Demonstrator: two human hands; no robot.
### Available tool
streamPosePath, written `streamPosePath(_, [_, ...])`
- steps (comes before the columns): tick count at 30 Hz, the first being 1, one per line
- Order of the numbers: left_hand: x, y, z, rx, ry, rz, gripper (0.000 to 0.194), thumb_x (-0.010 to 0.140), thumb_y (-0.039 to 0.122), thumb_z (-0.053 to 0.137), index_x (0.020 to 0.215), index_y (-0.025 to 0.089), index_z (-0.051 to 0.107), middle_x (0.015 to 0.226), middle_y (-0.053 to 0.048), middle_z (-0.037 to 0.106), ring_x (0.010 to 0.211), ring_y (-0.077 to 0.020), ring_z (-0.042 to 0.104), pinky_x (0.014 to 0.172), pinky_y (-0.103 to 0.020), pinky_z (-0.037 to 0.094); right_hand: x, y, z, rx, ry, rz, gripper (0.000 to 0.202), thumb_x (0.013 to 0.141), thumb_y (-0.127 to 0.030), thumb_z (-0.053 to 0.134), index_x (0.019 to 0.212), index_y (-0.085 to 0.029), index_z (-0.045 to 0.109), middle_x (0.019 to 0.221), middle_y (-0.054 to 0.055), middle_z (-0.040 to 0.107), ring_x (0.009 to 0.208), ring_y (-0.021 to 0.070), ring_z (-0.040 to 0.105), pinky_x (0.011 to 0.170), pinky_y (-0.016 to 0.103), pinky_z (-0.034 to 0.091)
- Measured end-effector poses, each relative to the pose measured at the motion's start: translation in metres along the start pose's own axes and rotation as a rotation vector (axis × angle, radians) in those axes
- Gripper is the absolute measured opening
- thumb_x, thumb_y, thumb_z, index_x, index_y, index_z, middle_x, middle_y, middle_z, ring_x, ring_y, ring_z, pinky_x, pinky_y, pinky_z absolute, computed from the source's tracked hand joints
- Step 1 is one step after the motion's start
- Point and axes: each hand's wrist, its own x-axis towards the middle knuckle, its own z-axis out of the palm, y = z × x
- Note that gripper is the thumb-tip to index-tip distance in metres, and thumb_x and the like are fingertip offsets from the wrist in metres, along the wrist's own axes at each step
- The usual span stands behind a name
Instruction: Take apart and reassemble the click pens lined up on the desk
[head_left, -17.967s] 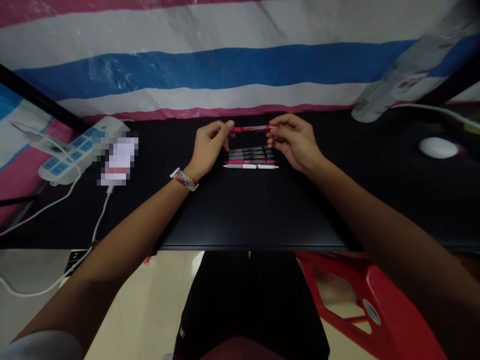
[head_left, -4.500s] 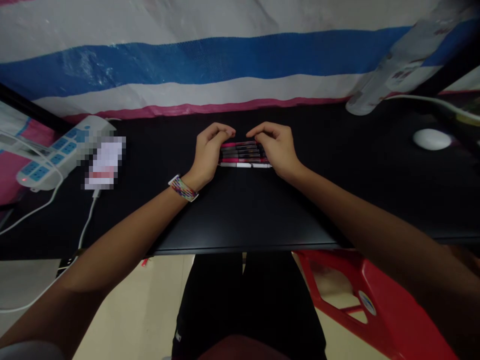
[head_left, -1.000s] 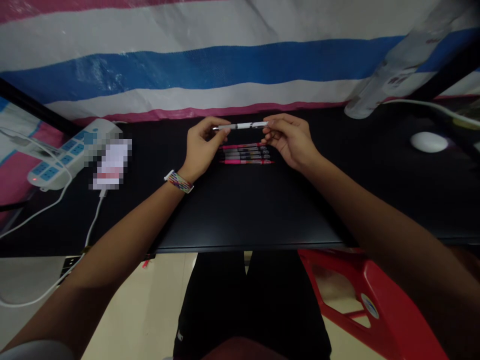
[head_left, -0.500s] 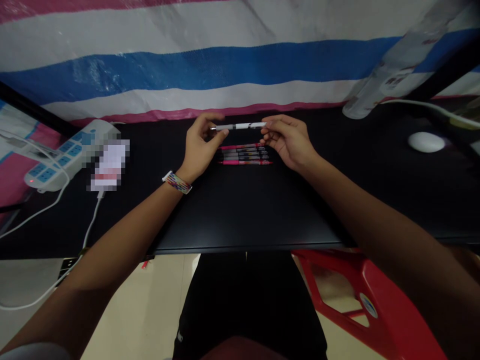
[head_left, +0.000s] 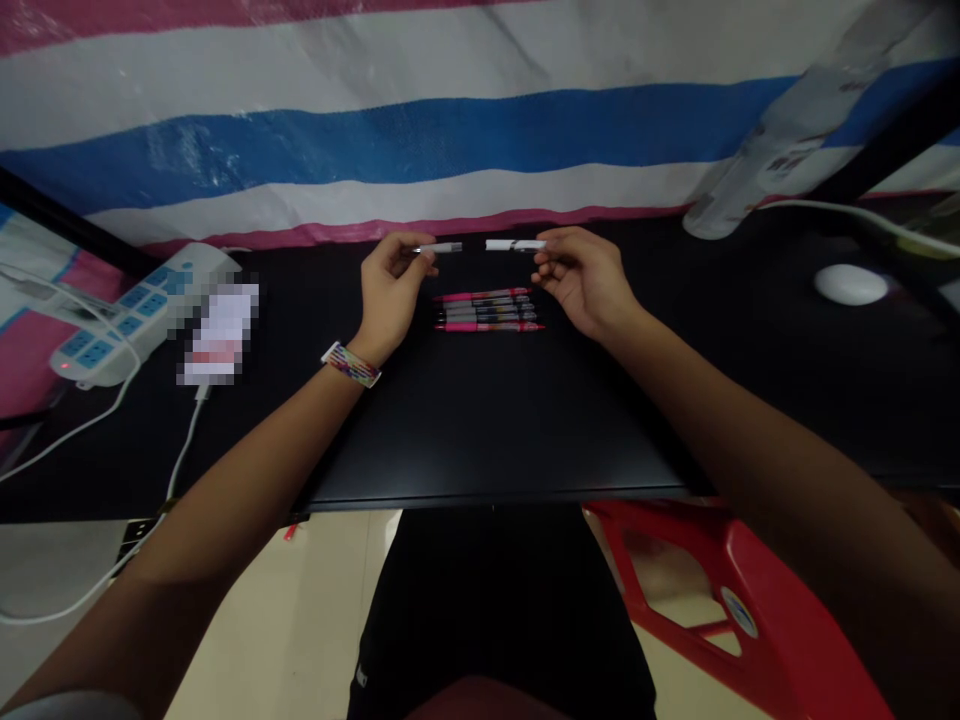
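Pinched in my left hand (head_left: 391, 290) is a grey-and-white pen part (head_left: 444, 247) with a metallic tip at its left end. My right hand (head_left: 589, 278) grips a white pen part with dark marks (head_left: 510, 245). A small gap separates the two parts, which lie roughly in line above the back of the black table. Just below them, several pens (head_left: 487, 310) lie side by side on the table, with pink ones at the top and bottom of the row and dark or clear ones between.
At the left are a white power strip (head_left: 142, 310) and a blurred-out phone (head_left: 223, 335) on a cable. A white mouse (head_left: 851, 284) and a clear bottle (head_left: 750, 180) are at the right. Below the table edge (head_left: 495, 498) stands a red stool (head_left: 780, 600).
The single white-and-grey pen between my hands has come apart into two pieces. My left hand has moved slightly left, and a gap shows between the pieces.
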Motion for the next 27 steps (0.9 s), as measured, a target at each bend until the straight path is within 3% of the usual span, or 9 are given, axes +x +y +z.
streamPosePath(17, [0.000, -0.001, -0.003, -0.027, 0.006, -0.035, 0.019, 0.099, 0.041, 0.086, 0.098, 0.025, 0.076, 0.093, -0.004, 0.079, 0.085, -0.0175, 0.078, 0.083, -0.031, 0.067, 0.008, 0.005, -0.010, 0.010, -0.003, -0.011, 0.027, 0.089, -0.047, 0.091, 0.087, -0.028, 0.071, 0.076, -0.001, 0.066, 0.073, 0.0165, 0.068, 0.076, 0.031, 0.065])
streamPosePath(27, [0.001, 0.004, -0.001, 0.018, 0.027, -0.028, 0.042, 0.105, 0.056, 0.081, 0.079, 0.025, 0.068, 0.071, -0.001, 0.069, 0.071, -0.0164, 0.068, 0.074, -0.032, 0.060, 0.008, 0.002, -0.013, -0.015, 0.007, -0.070, 0.034, 0.087, -0.054, 0.096, 0.090, -0.030, 0.072, 0.076, -0.001, 0.066, 0.074, 0.0188, 0.068, 0.072, 0.035, 0.066])
